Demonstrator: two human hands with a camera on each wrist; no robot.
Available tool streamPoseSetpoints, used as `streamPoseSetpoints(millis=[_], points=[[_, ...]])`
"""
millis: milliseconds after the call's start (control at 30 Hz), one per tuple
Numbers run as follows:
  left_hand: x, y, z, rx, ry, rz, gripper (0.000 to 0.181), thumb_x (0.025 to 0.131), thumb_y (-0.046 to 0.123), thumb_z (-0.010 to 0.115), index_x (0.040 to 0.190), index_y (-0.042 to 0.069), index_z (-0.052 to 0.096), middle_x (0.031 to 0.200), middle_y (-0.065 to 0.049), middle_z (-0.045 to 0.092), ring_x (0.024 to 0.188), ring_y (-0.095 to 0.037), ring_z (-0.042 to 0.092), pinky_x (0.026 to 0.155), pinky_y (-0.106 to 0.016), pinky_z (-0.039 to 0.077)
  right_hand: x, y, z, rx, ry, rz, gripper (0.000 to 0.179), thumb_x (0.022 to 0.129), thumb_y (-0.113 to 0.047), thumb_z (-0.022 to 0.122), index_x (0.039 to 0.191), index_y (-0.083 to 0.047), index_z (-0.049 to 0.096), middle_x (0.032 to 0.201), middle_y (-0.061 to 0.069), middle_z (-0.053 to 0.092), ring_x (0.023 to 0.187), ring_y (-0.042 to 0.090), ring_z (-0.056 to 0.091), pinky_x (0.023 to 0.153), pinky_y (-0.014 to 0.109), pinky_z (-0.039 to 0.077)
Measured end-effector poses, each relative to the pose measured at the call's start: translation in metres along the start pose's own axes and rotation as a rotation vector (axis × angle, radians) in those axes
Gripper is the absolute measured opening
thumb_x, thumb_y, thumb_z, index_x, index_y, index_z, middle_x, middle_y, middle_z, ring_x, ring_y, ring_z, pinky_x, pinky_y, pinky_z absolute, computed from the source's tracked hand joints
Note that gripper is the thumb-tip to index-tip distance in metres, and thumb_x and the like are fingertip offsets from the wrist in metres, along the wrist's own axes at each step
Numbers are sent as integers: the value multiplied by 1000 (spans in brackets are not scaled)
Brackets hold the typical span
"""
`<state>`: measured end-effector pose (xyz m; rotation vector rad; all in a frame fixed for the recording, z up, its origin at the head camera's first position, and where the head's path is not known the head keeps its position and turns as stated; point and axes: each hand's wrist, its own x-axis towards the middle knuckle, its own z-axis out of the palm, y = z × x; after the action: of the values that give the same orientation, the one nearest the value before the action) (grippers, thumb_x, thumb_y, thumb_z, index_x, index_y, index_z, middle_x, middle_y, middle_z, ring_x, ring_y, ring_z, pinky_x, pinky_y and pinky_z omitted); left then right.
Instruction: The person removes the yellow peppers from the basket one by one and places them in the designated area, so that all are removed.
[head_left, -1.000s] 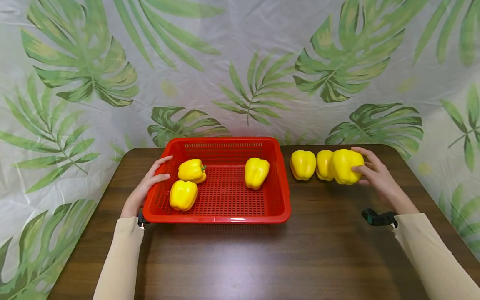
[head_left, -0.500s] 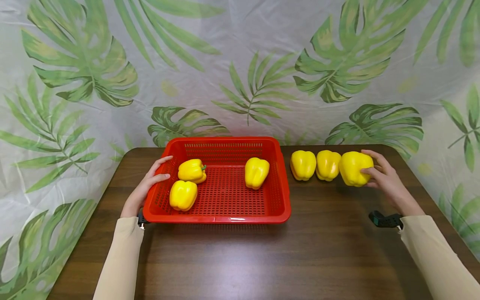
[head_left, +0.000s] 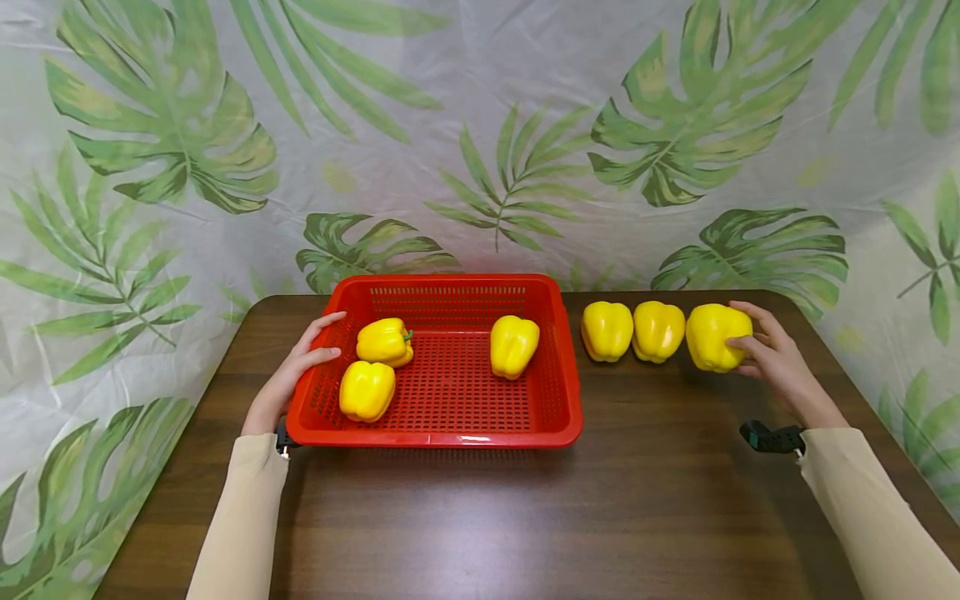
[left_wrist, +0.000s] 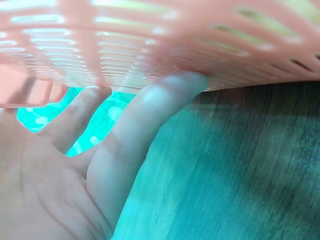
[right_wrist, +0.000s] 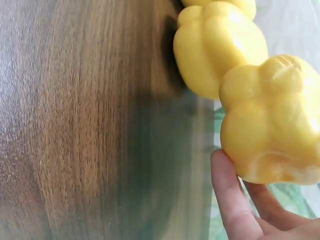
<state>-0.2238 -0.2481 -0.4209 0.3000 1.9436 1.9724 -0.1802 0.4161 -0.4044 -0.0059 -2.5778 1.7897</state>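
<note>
A red plastic basket (head_left: pixel 427 439) with slotted walls stands on the table. My left hand (head_left: pixel 288 375) grips its left rim; in the left wrist view, fingers (left_wrist: pixel 127 125) of that hand touch the slotted outer wall. Two yellow bell peppers lie at the left inside, one with a green stem (head_left: pixel 384 341) and one nearer the front (head_left: pixel 367 391). A third yellow bell pepper (head_left: pixel 514 346) is at the right inside. My right hand (head_left: pixel 772 358) holds another yellow bell pepper (head_left: pixel 716 337) from its right side, at the right end of a short row.
Two more yellow bell peppers, a left one (head_left: pixel 607 331) and a middle one (head_left: pixel 658 332), stand beside the basket's right wall. The brown wooden table (head_left: pixel 480 525) ends at a leaf-patterned cloth (head_left: pixel 510 192) behind it. Each wrist wears a black strap.
My right hand has moved right with its bell pepper, which no longer overlaps the middle one of the row. It shifts only slightly in the last half second. The left hand and basket stay put.
</note>
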Motion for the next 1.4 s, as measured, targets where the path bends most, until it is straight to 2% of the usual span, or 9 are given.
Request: streamPoseSetpoints(millis=[200, 367, 600, 733, 900, 1033, 1167, 1400], points=[[0, 1, 1, -3, 4, -5, 57, 100, 12, 40, 151, 23, 17, 151, -14, 17, 128, -38, 33, 89, -37, 49, 4, 6, -2, -24, 19, 27, 55, 100, -19, 50, 149, -31, 27, 120, 8, 37, 79, 0, 60, 66, 20, 53], [0, 1, 1, -1, 10, -9, 58, 99, 12, 41, 151, 23, 17, 150, -13, 18, 127, -39, 34, 89, -38, 49, 8, 12, -3, -72, 25, 40, 56, 101, -21, 47, 151, -31, 24, 124, 16, 35, 79, -3, 59, 66, 20, 53], [0, 0, 1, 5, 12, -5, 58, 99, 13, 41, 151, 22, 17, 151, -13, 18, 128, -38, 33, 89, -37, 49, 14, 20, -4, -10, 9, 40, 58, 101, -16, 49, 151, -28, 23, 123, 10, 35, 81, -2, 59, 67, 21, 54], [0, 0, 1, 9, 9, -5, 58, 100, 13, 41, 151, 22, 17, 151, -13, 17, 129, -39, 32, 90, -36, 49, 16, 24, -4, 47, 7, 34, 57, 100, -14, 49, 150, -28, 26, 121, 13, 34, 81, -1, 59, 66, 22, 54], [-1, -1, 0, 6, 6, -1, 57, 100, 13, 40, 151, 22, 17, 151, -14, 17, 128, -39, 32, 89, -36, 49, 19, 29, -2, 8, 8, 36, 59, 100, -17, 49, 152, -27, 23, 125, 18, 31, 82, -2, 57, 67, 21, 53], [-1, -1, 0, 11, 9, -2, 57, 100, 13, 40, 151, 22, 17, 151, -13, 17, 127, -38, 33, 90, -37, 49, 21, 32, -1, -45, 17, 47, 59, 101, -21, 48, 153, -29, 21, 133, 26, 26, 85, -5, 53, 70, 19, 52], [0, -1, 0, 13, 17, -9, 57, 100, 13, 40, 151, 22, 18, 150, -11, 19, 128, -36, 34, 90, -37, 49, 24, 33, 1, -55, 15, 62, 59, 101, -23, 47, 153, -31, 20, 143, 34, 13, 89, -6, 47, 72, 15, 49], [0, -3, -2, 22, 16, -8, 57, 100, 14, 41, 151, 24, 18, 151, -11, 18, 128, -37, 33, 90, -37, 49, 30, 36, 3, -49, -20, 77, 61, 102, -21, 45, 154, -28, 15, 150, 33, 3, 94, -5, 41, 74, 14, 48]])
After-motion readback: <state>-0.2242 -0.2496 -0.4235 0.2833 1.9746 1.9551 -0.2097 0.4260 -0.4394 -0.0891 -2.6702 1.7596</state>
